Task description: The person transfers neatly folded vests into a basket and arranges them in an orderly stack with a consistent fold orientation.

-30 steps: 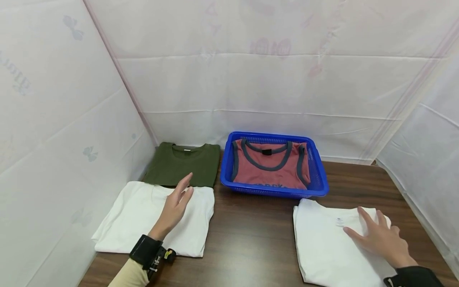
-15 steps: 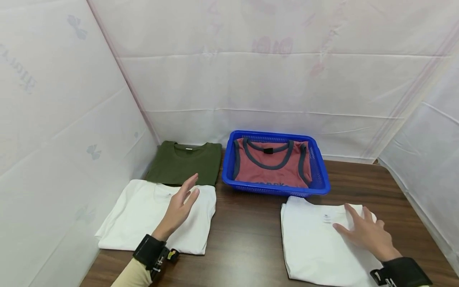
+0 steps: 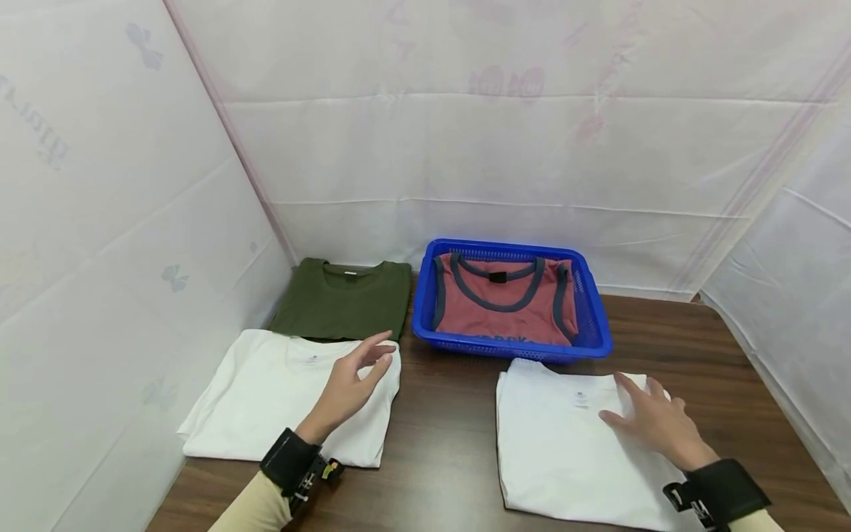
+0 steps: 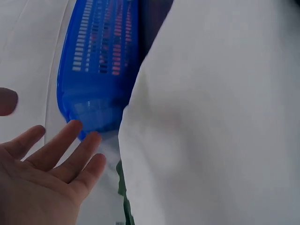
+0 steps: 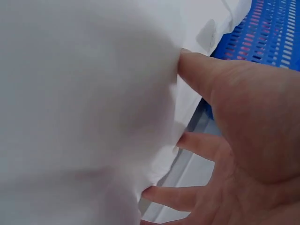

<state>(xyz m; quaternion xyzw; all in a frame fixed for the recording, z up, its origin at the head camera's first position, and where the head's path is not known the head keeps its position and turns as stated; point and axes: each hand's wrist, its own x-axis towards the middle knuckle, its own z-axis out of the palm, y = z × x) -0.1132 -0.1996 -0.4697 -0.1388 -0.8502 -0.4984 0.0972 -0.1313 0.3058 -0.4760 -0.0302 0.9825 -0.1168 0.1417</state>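
Note:
My right hand [image 3: 665, 427] rests with spread fingers on the upper right part of a folded white T-shirt [image 3: 565, 458]. In the right wrist view, its thumb and fingertips touch the white cloth [image 5: 93, 103]. My left hand [image 3: 349, 388] hovers over another folded white T-shirt [image 3: 259, 406] on the left, fingers loosely extended and holding nothing. The left wrist view shows that hand [image 4: 51, 178] apart from the cloth [image 4: 211, 117]. Behind the left shirt lies a folded dark green T-shirt [image 3: 346, 303], its lower edge covered by the white one.
A blue plastic basket [image 3: 595, 318] stands at the back of the brown wooden table [image 3: 445, 443]. Inside it lies a folded red top [image 3: 495, 321] with dark grey trim. White sheeting [image 3: 499, 155] walls the table at the back and both sides.
The right white T-shirt has slid left across the table under my right hand. My left hand has shifted slightly right, its fingers now bent more to the right. The basket and left-side shirts stay put.

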